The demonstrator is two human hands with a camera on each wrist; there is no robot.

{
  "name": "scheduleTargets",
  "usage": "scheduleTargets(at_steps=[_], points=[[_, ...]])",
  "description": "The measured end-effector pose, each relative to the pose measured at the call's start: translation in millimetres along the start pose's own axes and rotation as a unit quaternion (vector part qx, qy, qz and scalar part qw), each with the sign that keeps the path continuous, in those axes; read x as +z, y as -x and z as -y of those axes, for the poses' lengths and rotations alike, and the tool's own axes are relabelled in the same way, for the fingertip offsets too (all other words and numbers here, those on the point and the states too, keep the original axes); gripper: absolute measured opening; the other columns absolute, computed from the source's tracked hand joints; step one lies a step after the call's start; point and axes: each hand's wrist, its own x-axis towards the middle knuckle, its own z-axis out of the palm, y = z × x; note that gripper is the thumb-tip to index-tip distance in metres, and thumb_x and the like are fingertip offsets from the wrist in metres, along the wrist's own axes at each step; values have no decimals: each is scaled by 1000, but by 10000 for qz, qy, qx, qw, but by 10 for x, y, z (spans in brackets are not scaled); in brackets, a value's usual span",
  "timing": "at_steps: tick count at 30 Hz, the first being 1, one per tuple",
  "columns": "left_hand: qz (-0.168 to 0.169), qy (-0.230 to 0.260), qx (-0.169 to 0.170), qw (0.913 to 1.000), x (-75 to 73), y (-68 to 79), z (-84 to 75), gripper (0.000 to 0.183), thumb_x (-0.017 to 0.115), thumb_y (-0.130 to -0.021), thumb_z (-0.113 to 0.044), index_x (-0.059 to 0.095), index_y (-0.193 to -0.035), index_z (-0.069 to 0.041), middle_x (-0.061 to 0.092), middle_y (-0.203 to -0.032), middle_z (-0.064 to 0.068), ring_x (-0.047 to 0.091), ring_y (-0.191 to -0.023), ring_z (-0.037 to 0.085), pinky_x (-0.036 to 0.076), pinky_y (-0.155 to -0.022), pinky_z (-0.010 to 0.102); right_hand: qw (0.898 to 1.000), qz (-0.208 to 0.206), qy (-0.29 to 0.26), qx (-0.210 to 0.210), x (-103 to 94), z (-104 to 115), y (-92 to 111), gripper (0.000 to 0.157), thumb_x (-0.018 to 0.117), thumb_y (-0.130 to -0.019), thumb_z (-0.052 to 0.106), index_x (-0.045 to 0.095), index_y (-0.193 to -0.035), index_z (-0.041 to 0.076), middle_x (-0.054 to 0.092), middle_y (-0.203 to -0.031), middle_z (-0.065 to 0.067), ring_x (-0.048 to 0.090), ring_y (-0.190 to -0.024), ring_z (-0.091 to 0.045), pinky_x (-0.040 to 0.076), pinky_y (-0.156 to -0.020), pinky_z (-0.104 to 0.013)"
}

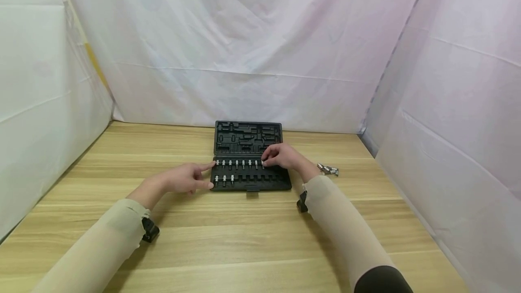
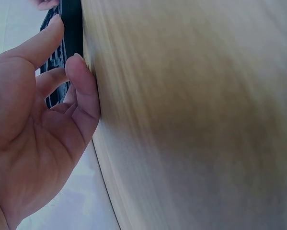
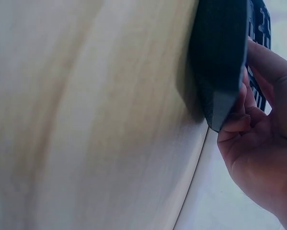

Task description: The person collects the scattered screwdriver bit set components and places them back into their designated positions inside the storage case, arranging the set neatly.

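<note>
A black plastic socket case (image 1: 252, 186) lies unfolded on the table, its recessed lid (image 1: 248, 137) spread out at the back. Silver bit sockets (image 1: 237, 164) fill much of the back row, and three more bit sockets (image 1: 224, 180) sit at the left of the front row. My right hand (image 1: 285, 156) pinches a bit socket (image 1: 262, 164) at the right end of the back row; in the right wrist view its fingertips are hidden behind the case wall (image 3: 220, 62). With extended thumb and index finger, my left hand (image 1: 185, 179) touches the case's left edge.
Several loose bit sockets (image 1: 329, 169) lie in a small cluster on the wooden table (image 1: 244, 238), to the right of the case. White cloth walls (image 1: 244, 58) enclose the table at the back and both sides. A latch tab (image 1: 252, 189) juts from the case's front edge.
</note>
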Motion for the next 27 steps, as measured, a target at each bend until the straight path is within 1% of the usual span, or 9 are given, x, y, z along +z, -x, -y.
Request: scheduleTargets(at_steps=[4,10,15,19,23,27], points=[[-22,-20,-8,10000,4,1,-5,88,75,-106,-37,25,-176,-20,57,-85,6,58,-74,20,55,-68,34,9999,49,-56,87,1,4,4,10,81,-102,23,82,-110,18,77,-99,-1,66,-93,-20,54,-85,-36],[-11,37,-66,10000,11,5,-13,90,75,-105,-39,24,-177,-22,58,-87,6,59,-76,20,55,-70,35,9997,103,32,227,-2,30,12,13,81,-102,24,84,-113,18,78,-107,-2,68,-99,-20,57,-90,-40],[-10,61,-52,10000,5,17,-21,90,75,-105,-39,24,-177,-21,57,-88,6,59,-76,20,56,-70,35,9995,118,200,219,-2,45,17,13,80,-103,24,84,-114,19,79,-111,-3,70,-103,-21,59,-96,-43],[-17,57,-62,10000,1,19,-25,89,75,-105,-39,24,-176,-21,57,-88,7,58,-75,20,56,-70,35,9994,97,271,195,3,35,12,12,79,-104,24,84,-114,19,79,-112,-2,70,-104,-21,59,-96,-43],[-16,50,-77,10000,3,16,-20,90,75,-105,-39,24,-176,-21,59,-92,8,59,-76,20,57,-71,35,9995,84,244,170,7,24,14,12,79,-104,25,84,-114,19,78,-113,-2,69,-104,-21,59,-95,-43],[-16,44,-89,9999,10,8,-10,90,75,-105,-41,24,-177,-22,59,-93,9,59,-76,19,57,-70,35,9997,126,186,124,-2,10,38,16,78,-104,28,83,-117,19,78,-117,-3,70,-109,-22,59,-99,-46]])
